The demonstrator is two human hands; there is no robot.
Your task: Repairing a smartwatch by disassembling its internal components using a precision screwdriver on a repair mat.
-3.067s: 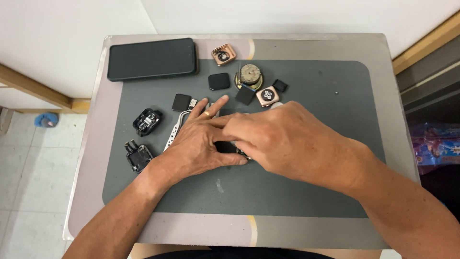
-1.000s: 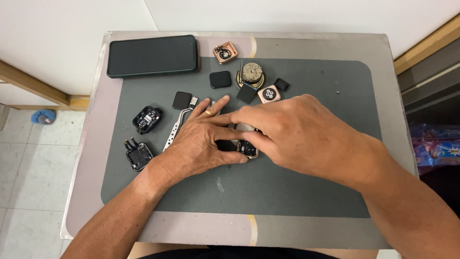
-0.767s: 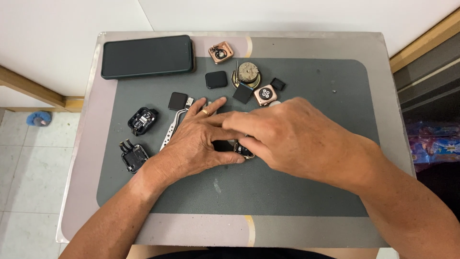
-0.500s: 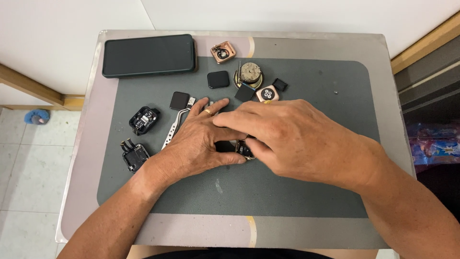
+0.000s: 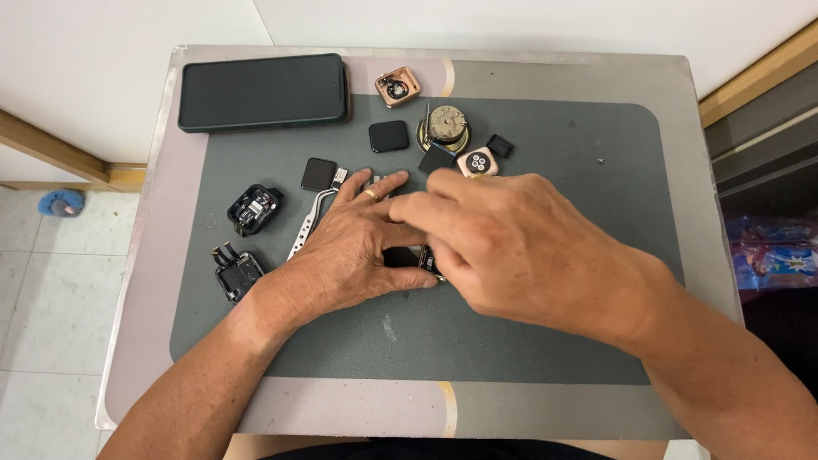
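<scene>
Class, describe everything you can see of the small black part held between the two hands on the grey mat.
The black part is small, dark and glossy, apparently a watch-sized electronic piece. Only a sliver shows, since both hands cover most of it. It lies low on the grey mat, near its middle. The left hand rests flat over its left side with the thumb along its lower edge; the right hand meets it from the right, fingertips on it. Its full shape and any inner parts are hidden.
</scene>
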